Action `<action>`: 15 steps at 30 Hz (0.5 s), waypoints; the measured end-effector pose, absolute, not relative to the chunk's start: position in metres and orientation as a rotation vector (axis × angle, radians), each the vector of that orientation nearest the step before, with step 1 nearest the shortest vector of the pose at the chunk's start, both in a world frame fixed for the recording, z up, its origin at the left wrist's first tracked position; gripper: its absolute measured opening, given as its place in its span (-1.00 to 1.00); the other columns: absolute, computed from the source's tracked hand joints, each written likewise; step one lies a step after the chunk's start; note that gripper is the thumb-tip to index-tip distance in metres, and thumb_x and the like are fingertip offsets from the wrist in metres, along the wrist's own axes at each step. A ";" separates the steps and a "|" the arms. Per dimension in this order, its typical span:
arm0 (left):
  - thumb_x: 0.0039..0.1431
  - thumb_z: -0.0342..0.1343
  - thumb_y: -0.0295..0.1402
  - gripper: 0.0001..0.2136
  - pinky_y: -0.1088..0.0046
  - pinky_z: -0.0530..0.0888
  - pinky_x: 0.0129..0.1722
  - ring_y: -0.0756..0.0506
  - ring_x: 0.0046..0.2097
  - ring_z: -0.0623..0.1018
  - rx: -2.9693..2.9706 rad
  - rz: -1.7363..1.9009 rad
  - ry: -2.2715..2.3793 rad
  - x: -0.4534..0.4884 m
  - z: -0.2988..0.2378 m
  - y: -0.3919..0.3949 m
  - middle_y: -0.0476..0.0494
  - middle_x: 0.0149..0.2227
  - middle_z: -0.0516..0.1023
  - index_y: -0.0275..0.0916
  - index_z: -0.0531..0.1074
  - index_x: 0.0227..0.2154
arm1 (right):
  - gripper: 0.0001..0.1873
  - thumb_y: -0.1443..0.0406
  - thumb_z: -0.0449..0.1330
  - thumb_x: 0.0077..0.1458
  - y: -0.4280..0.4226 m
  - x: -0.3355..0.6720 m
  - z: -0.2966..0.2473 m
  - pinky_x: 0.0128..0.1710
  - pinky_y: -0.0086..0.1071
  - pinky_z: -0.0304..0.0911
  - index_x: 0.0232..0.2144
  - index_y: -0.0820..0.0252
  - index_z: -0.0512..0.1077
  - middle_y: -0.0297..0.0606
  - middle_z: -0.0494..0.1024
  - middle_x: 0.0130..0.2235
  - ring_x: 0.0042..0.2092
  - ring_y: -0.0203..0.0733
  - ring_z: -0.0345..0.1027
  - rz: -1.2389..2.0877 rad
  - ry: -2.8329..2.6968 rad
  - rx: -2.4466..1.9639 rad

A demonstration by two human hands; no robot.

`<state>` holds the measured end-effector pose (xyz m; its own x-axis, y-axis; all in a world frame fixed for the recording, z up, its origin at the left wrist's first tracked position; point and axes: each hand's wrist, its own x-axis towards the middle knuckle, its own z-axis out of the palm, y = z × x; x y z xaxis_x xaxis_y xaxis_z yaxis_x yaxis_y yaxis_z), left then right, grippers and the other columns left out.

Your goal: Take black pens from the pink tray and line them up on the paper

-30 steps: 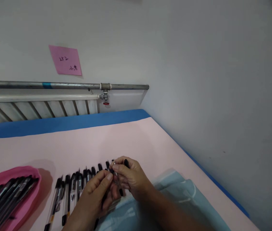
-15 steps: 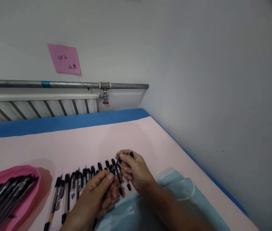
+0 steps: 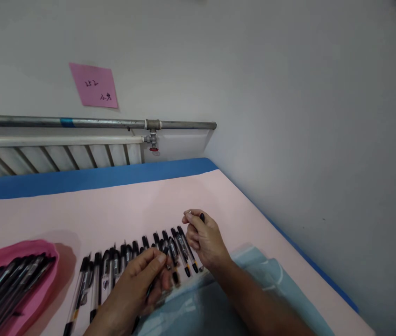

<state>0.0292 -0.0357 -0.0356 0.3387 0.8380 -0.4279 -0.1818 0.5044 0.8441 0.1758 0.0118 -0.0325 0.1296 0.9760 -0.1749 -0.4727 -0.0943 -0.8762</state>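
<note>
My left hand (image 3: 140, 282) is closed around a black pen (image 3: 152, 285), thumb and forefinger pinching near its upper end; the fingers hide most of it. To the right and a little higher, my right hand (image 3: 203, 235) is closed too. A rounded black pen part (image 3: 202, 217) sticks up out of its curled fingers. Between thumb and forefinger sits a tiny shiny piece (image 3: 190, 213), too small to name. Below and between the hands lies a row of clear-barrelled pens (image 3: 183, 252) with black ends, running left across the pink surface. The hands are apart.
A pink basin (image 3: 53, 268) with several dark pens (image 3: 16, 284) stands at the lower left. Light-blue cloth or plastic (image 3: 264, 270) covers the near edge. Behind the pink tabletop (image 3: 142, 200) are a radiator (image 3: 75, 157) and pipe; a wall rises at right.
My right hand has moved right and slightly up, away from the left hand, uncovering more pens beneath it. My left hand has stayed almost in place.
</note>
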 end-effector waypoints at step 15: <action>0.01 0.07 -0.14 -0.74 0.66 -0.11 -0.79 0.19 -0.77 0.07 0.846 0.760 1.007 0.029 -0.035 -0.034 0.07 -0.68 0.38 -0.26 0.31 -0.55 | -0.91 0.35 0.12 -0.19 -0.002 0.160 -0.036 -0.78 -0.60 -0.29 -0.55 0.18 0.23 -0.61 0.05 -0.76 -0.74 -0.53 -0.22 1.692 -0.808 -1.067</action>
